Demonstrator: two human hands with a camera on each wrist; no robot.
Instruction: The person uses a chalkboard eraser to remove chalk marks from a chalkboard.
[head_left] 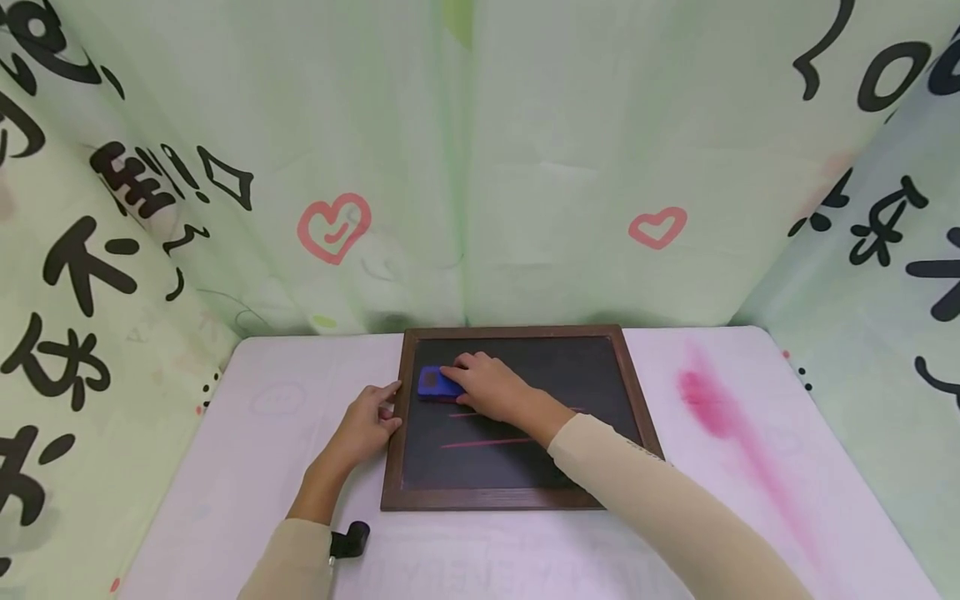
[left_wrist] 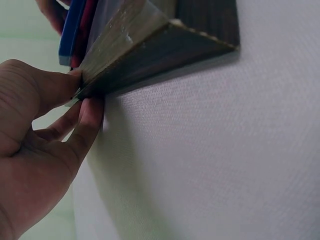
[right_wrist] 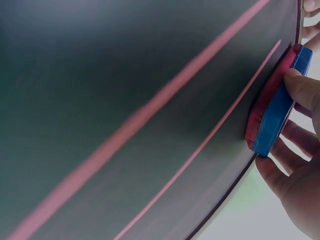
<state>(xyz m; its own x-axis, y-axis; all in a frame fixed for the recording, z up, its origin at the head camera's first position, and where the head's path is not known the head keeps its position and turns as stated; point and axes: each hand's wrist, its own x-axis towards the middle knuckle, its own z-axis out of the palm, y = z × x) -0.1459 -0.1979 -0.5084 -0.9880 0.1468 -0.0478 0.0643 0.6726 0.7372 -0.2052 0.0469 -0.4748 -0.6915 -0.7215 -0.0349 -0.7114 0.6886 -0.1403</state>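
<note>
Chalkboard (head_left: 517, 417) — mid-table, 2 pink lines (head_left: 487, 442) left. Right hand (head_left: 491, 387) grips eraser (head_left: 437, 383) at far-left corner; left hand (head_left: 367, 421) pinches frame edge. Step: wiping. Next, probably: drag eraser nearward across lines, steady pressure.

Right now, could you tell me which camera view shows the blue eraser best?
The right wrist view: the eraser appears close and edge-on, its blue back and red pad pressed to the chalkboard, gripped by the right hand. The head view shows it small, partly covered by fingers. The left wrist view catches only a sliver past the frame corner.
</note>
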